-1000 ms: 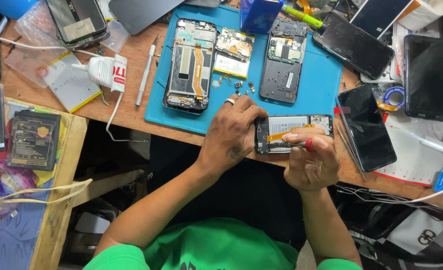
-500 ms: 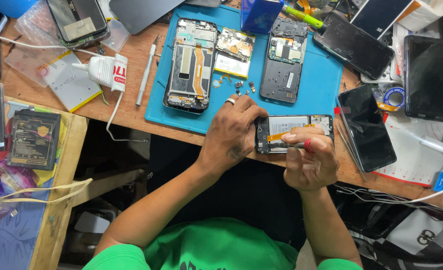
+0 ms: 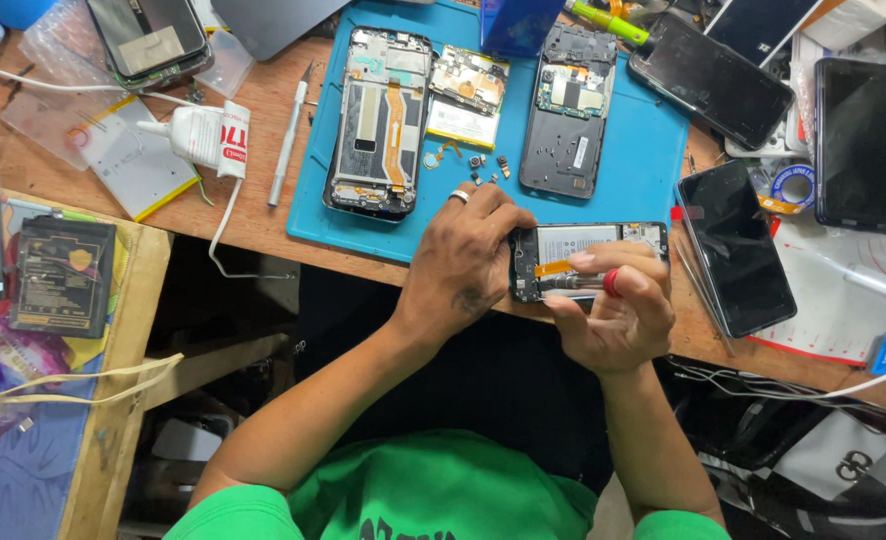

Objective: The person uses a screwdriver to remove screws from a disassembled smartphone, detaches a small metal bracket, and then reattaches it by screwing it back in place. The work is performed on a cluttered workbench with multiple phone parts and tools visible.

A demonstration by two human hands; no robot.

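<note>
While opened: black opened smartphone with white battery [image 3: 588, 258], long axis left-right, near table [image 3: 263, 225] edge
left hand [image 3: 463, 265]: grip clamped on phone's left end
right hand [image 3: 618, 315]: grip closed on red-tipped metal screwdriver [image 3: 578, 283], tip pointing left onto phone

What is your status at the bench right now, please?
Left hand steadies opened phone. Right hand holds small screwdriver on it. Loose small parts on blue mat, apart.

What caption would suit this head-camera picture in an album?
Left hand steadies an opened phone while the right hand works a small screwdriver on it.
</note>
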